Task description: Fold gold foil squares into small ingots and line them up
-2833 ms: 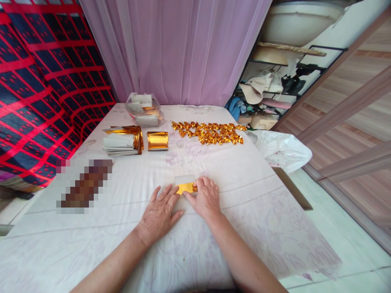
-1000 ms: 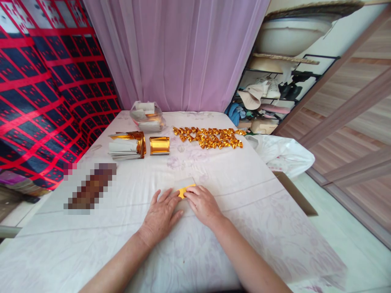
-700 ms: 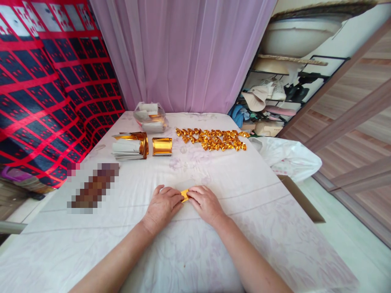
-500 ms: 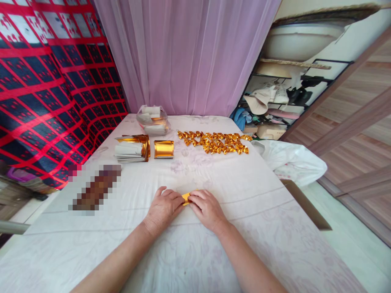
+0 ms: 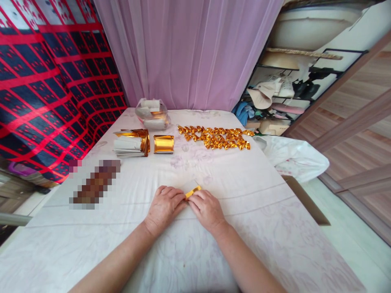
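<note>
A small folded strip of gold foil paper (image 5: 193, 191) lies at the middle of the table, pinched between my two hands. My left hand (image 5: 165, 206) has its fingers closed on the strip's near left end. The fingers of my right hand (image 5: 207, 208) press on its near edge from the right. Part of the strip is hidden under the fingertips. Beyond the hands, a stack of gold foil sheets (image 5: 163, 144) sits beside a larger pile of gold and grey-white sheets (image 5: 131, 143). Several folded gold foil pieces (image 5: 226, 139) stand in rows at the back right.
A clear plastic bag (image 5: 152, 114) of more sheets stands at the back of the cloth-covered table (image 5: 137, 252). On the left is a pixelated patch (image 5: 96, 185). A white plastic bag (image 5: 299, 158) and a shelf rack (image 5: 287, 81) are past the right edge; a purple curtain (image 5: 189, 53) hangs behind.
More of the gold strip shows now, angled up to the right between my hands. The hands have barely moved. The background has shifted slightly upward in view.
</note>
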`<state>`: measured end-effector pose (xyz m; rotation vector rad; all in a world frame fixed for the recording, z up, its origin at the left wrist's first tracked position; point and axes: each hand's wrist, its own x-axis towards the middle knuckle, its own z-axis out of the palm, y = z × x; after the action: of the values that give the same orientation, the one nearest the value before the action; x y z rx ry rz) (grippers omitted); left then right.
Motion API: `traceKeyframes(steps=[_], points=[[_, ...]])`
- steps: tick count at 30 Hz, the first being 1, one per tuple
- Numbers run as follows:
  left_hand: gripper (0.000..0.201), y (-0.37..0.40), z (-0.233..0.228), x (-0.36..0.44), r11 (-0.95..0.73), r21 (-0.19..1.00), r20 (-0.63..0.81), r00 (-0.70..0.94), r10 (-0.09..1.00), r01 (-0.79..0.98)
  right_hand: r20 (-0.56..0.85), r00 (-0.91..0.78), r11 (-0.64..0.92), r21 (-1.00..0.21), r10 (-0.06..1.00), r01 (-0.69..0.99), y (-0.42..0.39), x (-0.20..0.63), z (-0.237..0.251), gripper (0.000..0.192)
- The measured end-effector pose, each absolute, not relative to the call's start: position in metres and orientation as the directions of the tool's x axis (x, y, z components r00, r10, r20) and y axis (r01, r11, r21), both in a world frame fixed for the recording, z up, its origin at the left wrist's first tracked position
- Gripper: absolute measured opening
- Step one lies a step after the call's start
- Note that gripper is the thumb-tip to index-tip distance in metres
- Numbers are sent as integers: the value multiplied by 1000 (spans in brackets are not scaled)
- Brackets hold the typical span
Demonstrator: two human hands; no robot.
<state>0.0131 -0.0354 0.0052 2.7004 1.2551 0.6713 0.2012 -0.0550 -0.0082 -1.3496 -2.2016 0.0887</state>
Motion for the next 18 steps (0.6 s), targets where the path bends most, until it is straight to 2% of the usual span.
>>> traceKeyframes(steps=[12,18], points=[[17,-38,4,4,-658,279,341,569,748,699,411,-264,435,-409,872,802,-63,203,-4,11],[19,-38,1,1,-649,351,332,559,760,674,386,-179,354,-449,905,821,-60,200,-7,12]])
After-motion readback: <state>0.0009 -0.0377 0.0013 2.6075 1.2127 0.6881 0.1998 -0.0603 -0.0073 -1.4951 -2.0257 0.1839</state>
